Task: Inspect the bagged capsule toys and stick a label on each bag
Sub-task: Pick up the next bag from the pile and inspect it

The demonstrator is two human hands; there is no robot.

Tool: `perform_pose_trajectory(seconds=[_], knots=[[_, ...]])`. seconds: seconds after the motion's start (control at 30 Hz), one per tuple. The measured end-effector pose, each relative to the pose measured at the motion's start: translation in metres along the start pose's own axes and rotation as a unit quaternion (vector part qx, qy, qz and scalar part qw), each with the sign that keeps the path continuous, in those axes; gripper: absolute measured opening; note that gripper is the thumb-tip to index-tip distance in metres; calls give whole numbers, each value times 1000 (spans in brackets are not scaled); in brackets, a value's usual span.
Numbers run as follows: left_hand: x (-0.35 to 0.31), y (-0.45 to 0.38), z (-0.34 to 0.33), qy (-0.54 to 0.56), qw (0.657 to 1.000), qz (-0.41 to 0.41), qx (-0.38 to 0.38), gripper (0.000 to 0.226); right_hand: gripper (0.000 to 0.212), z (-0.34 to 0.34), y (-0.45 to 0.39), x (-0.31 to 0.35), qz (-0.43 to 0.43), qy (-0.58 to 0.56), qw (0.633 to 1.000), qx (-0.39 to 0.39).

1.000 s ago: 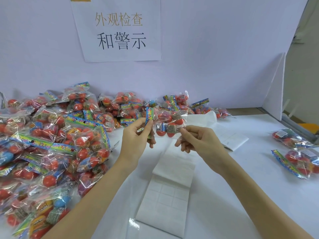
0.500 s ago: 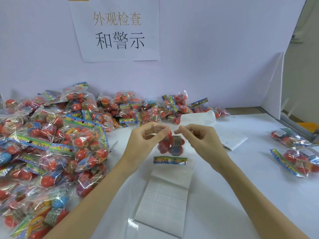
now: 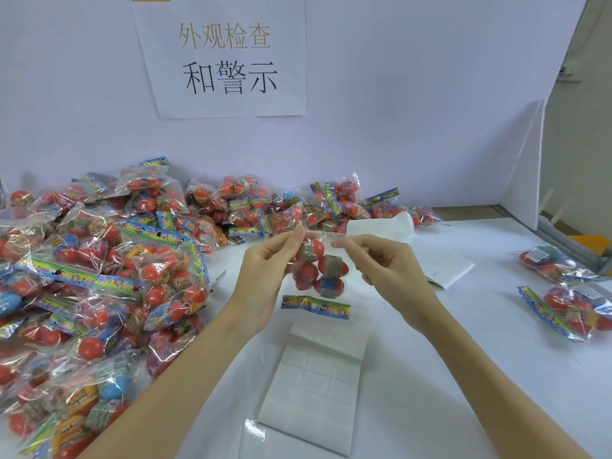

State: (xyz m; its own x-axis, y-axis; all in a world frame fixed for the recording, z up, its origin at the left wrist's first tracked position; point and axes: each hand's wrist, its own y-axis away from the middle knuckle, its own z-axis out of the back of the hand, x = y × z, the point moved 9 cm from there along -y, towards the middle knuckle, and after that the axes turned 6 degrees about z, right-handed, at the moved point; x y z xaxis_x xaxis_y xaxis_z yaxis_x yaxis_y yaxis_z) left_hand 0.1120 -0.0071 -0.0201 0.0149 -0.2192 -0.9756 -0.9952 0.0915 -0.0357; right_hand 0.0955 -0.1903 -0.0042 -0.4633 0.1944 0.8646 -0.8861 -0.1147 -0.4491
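Right now, both hands are up at the centre of the frame with one bag of capsule toys (image 3: 319, 273) hanging between them. The left hand (image 3: 265, 273) pinches the clear top edge of the bag at its left corner, thumb and fingertips curled tight on the film. The right hand (image 3: 387, 270) pinches the same edge at the right corner, its other fingers curled loosely beneath. The bag hangs upside down, its colourful header strip (image 3: 315, 305) at the bottom, and inside it sit red capsules, one with a blue half. It is held clear of the white table (image 3: 463, 359).

Directly below the bag, in the lower middle of the frame, a label sheet (image 3: 314, 389) lies flat on the table, its top leaf folded back and a grid of white labels showing. Another folded white sheet (image 3: 440, 260) lies just right of the hands.

Across the left half of the frame a large pile of bagged toys (image 3: 99, 276) spreads along the wall, reaching past the centre behind the hands. At the right edge of the frame two more bags (image 3: 569, 286) lie apart from the pile, each with a white label visible on it. On the wall at the upper centre hangs a paper sign (image 3: 225, 58) with printed characters.
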Motion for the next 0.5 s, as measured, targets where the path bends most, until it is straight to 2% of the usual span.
perform_pose_trajectory(seconds=[0.03,0.13,0.23,0.33,0.4,0.5], knots=[[-1,-1,2,19,1000,1,-3,29,39,-4,0,-1,-11,4,1000,17],[-1,-4,7,48,999,-4,-14,27,30,-9,1,-8,-54,11,997,59],[3,-7,11,55,998,-4,-20,28,28,-19,5,-13,-75,-47,988,125],[6,-10,10,3,1000,10,3,24,22,-19,4,-15,-89,-84,987,103],[4,-12,11,-46,999,5,10,27,19,-14,3,-16,-92,-56,991,83],[3,-10,7,-72,997,3,42,26,22,-15,4,-17,-86,-10,990,107]])
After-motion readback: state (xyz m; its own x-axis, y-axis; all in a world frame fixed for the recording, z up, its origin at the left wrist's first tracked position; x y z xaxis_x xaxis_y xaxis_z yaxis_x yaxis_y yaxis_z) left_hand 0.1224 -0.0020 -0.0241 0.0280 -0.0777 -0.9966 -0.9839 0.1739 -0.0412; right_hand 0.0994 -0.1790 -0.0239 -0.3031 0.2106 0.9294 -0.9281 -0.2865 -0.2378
